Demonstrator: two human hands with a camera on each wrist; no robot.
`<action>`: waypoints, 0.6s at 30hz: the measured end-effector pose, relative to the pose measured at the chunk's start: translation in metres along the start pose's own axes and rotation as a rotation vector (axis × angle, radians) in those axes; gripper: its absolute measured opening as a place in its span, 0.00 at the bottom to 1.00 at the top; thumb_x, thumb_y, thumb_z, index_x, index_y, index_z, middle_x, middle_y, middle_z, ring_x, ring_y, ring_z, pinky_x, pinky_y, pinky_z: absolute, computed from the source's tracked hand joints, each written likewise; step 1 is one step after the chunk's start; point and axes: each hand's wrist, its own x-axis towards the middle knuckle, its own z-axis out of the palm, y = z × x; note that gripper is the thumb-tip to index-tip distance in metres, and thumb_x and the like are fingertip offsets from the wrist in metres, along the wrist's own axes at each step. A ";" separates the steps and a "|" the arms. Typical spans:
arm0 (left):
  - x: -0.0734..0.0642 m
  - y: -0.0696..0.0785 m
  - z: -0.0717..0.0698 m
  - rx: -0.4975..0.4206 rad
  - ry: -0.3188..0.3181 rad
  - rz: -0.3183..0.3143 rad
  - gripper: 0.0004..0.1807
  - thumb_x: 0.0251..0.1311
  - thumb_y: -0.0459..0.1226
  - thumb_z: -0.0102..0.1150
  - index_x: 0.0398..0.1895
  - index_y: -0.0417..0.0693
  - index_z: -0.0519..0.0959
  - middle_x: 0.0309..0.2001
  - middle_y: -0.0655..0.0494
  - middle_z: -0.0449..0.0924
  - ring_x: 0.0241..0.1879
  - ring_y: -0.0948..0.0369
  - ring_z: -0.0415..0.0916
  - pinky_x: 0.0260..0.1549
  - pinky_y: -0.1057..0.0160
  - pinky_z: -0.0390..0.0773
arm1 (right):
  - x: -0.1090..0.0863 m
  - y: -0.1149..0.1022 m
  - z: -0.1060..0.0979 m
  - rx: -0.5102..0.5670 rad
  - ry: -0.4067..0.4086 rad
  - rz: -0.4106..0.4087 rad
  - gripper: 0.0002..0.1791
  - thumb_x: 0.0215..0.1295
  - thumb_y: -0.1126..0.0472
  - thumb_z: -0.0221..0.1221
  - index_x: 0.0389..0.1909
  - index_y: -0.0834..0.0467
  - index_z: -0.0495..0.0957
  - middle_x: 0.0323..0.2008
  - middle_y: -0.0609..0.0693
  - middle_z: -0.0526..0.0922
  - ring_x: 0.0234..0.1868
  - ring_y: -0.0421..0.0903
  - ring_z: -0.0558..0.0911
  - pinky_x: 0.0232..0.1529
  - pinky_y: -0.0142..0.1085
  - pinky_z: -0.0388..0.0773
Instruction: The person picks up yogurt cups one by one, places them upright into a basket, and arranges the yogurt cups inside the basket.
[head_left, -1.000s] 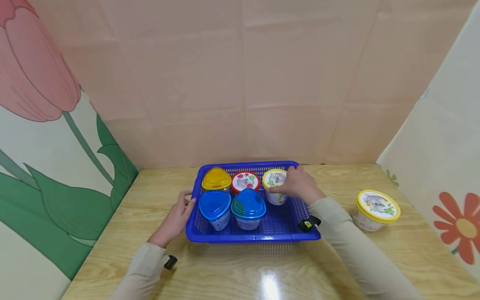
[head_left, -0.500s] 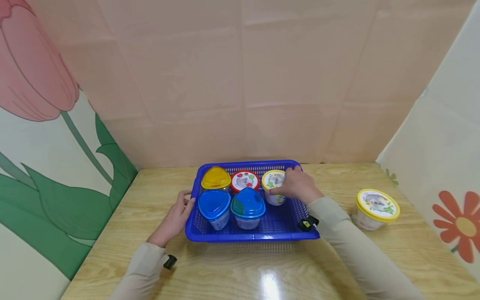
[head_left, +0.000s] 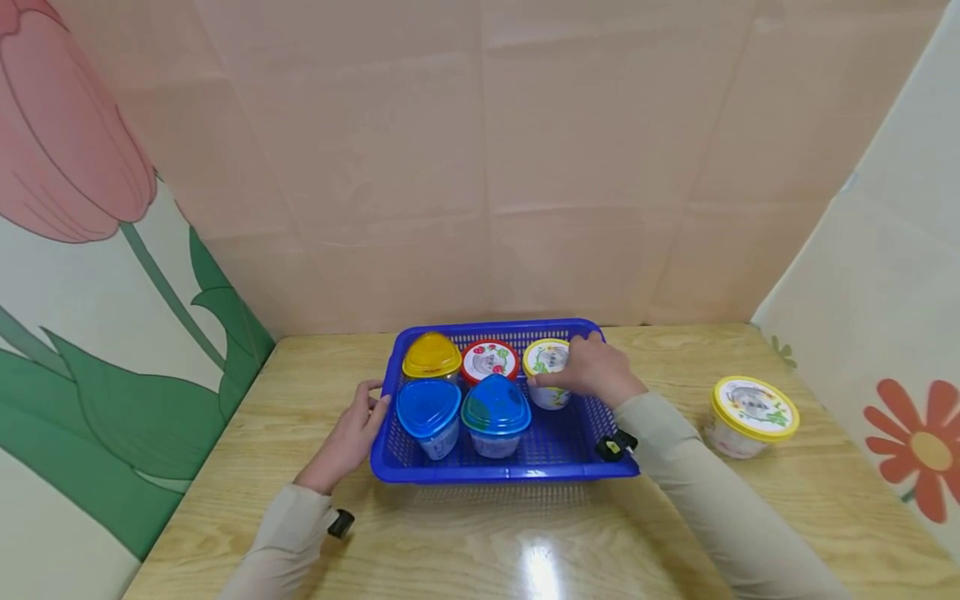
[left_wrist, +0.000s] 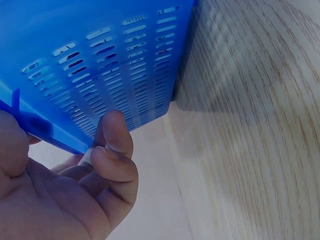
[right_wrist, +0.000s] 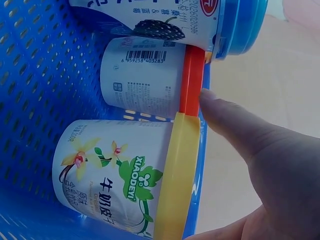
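Observation:
In the head view a blue plastic basket (head_left: 517, 476) with slotted sides rests on the wooden table. My left hand (head_left: 352, 437) grips its left rim, thumb above and fingers curled beneath in the left wrist view. Over a white tub with a yellow lid (head_left: 546, 358), at the basket's back right, spreads my right hand (head_left: 596, 367). Its thumb is straight, close to the red lid (right_wrist: 191, 85) of the neighbouring tub; the other fingertips are mostly hidden. Several tubs stand upright inside, including one with a domed yellow lid (head_left: 432, 357) and two with blue lids (head_left: 428, 408).
Another yellow-lidded tub (head_left: 753, 417) stands on the table (head_left: 450, 558) to the right of the basket. A beige covering (head_left: 480, 167) rises behind the table. Flower-printed panels (head_left: 900, 292) flank it on both sides.
My right thumb has straightened and shifted slightly left across the yellow lid. The left hand, basket and tubs stay in place.

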 end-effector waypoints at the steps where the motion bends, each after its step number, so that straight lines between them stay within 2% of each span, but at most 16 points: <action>1: 0.000 0.000 0.000 -0.002 -0.002 -0.002 0.25 0.80 0.48 0.36 0.72 0.44 0.56 0.47 0.42 0.78 0.37 0.56 0.82 0.39 0.54 0.84 | 0.000 0.000 0.000 -0.001 0.000 -0.001 0.54 0.44 0.23 0.66 0.49 0.71 0.75 0.42 0.62 0.73 0.39 0.55 0.77 0.36 0.50 0.78; 11: 0.001 0.002 0.000 -0.015 -0.007 -0.011 0.26 0.80 0.48 0.35 0.72 0.45 0.55 0.48 0.42 0.78 0.37 0.56 0.82 0.40 0.54 0.84 | -0.002 0.000 -0.004 0.007 -0.010 -0.010 0.46 0.49 0.28 0.67 0.46 0.68 0.77 0.39 0.60 0.74 0.40 0.54 0.75 0.33 0.47 0.76; 18: 0.001 0.000 0.000 -0.011 -0.003 -0.009 0.25 0.80 0.48 0.36 0.72 0.45 0.56 0.47 0.42 0.78 0.38 0.55 0.82 0.41 0.53 0.84 | -0.002 0.002 -0.004 0.029 -0.011 -0.011 0.48 0.49 0.26 0.66 0.48 0.69 0.76 0.40 0.60 0.74 0.41 0.55 0.75 0.37 0.50 0.78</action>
